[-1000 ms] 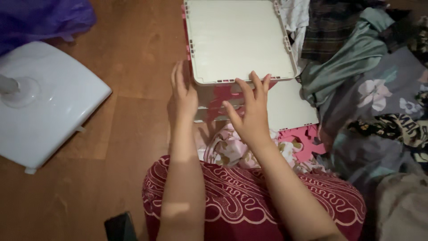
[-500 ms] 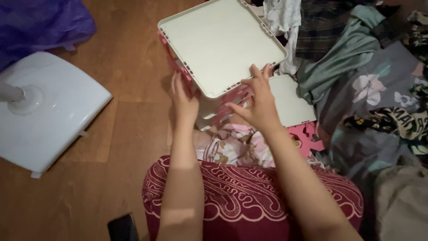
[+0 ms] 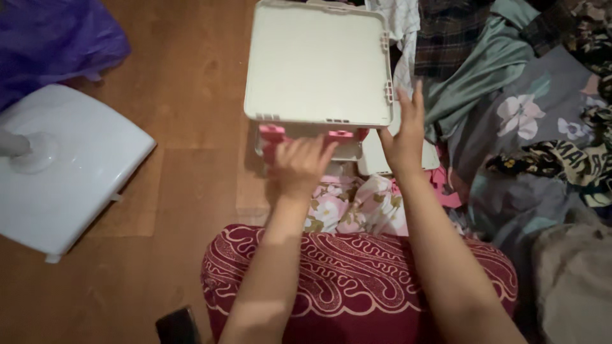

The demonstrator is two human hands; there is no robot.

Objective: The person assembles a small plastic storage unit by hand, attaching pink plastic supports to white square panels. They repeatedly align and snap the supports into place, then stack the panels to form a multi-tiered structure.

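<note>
A: How does the box (image 3: 319, 64) lie?

B: Its cream lid panel faces up, almost square, near edge level across the view; smooth hard plastic with slotted rims and pink clips underneath; it stands on the wood floor (image 3: 191, 127), ahead of the person's knees.

A: The hands?

B: The right hand (image 3: 405, 137) lies flat against the box's right side, fingers straight and together; the left hand (image 3: 299, 165) curls under the near edge by a pink clip.

A: Around the box?

B: Left, a glossy white fan base (image 3: 70, 165); right, rumpled clothes (image 3: 529, 114); nearer, floral cloth (image 3: 350, 207) and a patterned red skirt (image 3: 357, 280).
</note>
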